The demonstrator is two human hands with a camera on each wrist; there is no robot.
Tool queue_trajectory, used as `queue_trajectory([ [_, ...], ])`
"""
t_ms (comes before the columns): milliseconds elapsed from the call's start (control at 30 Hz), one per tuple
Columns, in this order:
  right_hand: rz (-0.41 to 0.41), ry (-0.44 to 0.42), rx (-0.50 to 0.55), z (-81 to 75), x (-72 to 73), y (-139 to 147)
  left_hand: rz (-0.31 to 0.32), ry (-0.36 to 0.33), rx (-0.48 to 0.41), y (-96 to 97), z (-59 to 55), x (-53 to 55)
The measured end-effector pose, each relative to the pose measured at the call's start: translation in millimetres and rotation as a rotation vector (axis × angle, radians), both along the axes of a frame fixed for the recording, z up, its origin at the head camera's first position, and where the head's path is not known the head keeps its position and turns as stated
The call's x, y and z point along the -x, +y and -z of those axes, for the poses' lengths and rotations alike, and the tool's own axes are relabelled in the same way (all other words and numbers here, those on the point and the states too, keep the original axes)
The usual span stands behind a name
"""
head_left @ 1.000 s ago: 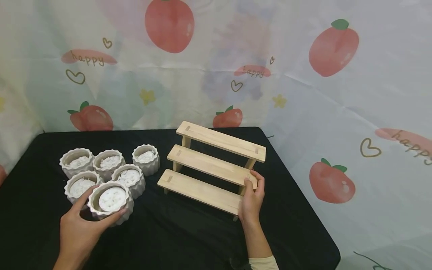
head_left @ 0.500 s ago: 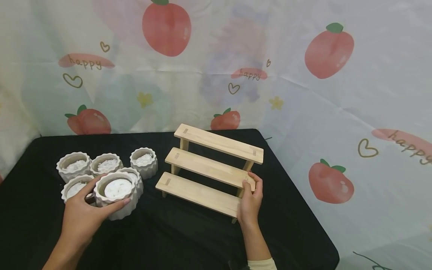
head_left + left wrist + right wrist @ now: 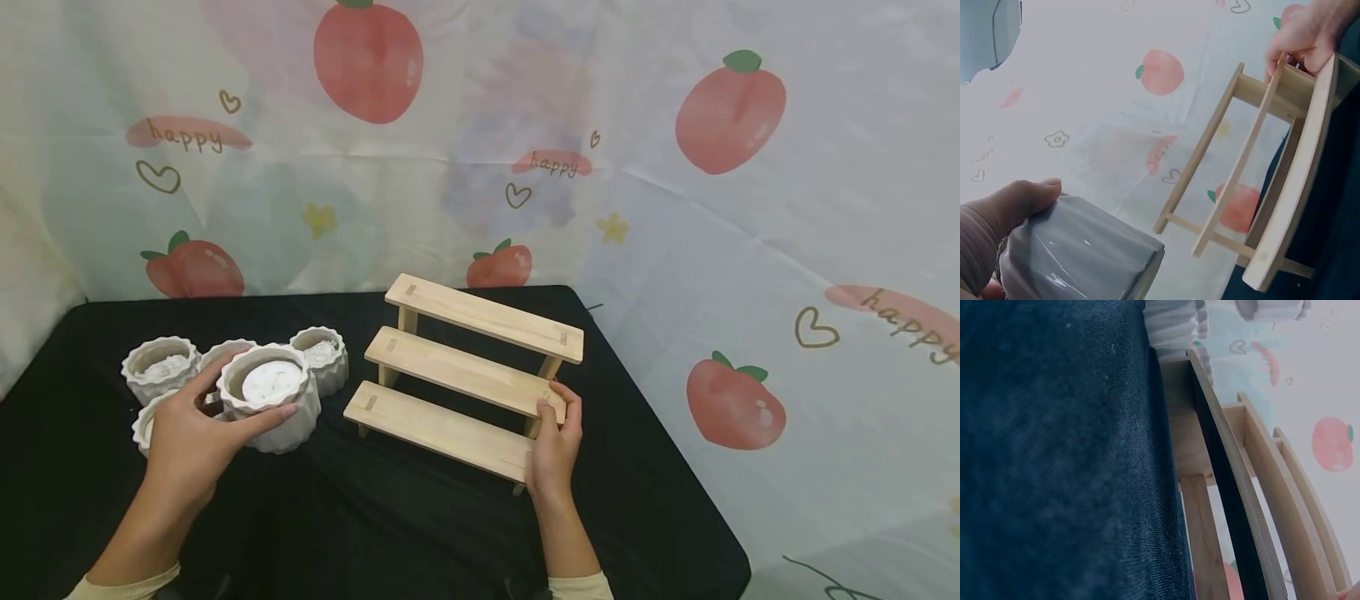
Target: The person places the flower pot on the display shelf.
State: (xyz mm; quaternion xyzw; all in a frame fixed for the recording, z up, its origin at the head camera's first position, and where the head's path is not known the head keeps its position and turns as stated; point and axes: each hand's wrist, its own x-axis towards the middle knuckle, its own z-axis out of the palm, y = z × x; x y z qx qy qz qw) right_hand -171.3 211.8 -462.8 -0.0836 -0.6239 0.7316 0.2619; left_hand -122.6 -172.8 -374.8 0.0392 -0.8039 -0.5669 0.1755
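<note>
My left hand [image 3: 189, 437] holds a white fluted pot [image 3: 298, 402] with a white filling, thumb and fingers round its upper side. In the left wrist view the underside of this pot [image 3: 1085, 244] shows smooth and grey, with the thumb along its edge. A pale wooden three-step stand [image 3: 457, 371] stands to the right. My right hand [image 3: 557, 446] grips it at the right end of the middle shelf, thumb on top. Only a bit of that hand enters the right wrist view at the lower right, beside the shelves [image 3: 1294, 506].
More white fluted pots stand at the left: one at the far left [image 3: 135, 379], one behind my left hand [image 3: 228, 348], one nearer the stand [image 3: 333, 375]. Another [image 3: 141, 429] is partly covered by my hand. A black cloth [image 3: 420, 533] covers the table; a fruit-print curtain [image 3: 450, 108] hangs behind.
My left hand has carried the held pot up and to the right, over the other pots, now covering more of them. My right hand keeps its grip on the stand.
</note>
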Motion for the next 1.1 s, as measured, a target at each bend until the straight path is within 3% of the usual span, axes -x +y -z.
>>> queue_trajectory([
  [433,0.002,0.008,0.014,-3.9,-2.9,0,0.047,0.05,-0.08,23.1,-6.1,31.7],
  [700,0.002,0.014,0.012,-2.1,-2.7,0,0.042,0.038,-0.151,41.9,-12.4,43.1],
  [933,0.006,0.026,0.017,-2.5,-2.8,-1,0.106,0.064,-0.237,57.5,-19.0,56.6],
  [1100,0.003,0.026,0.02,-2.9,-3.6,1,0.111,0.057,-0.237,66.2,-19.6,68.7],
])
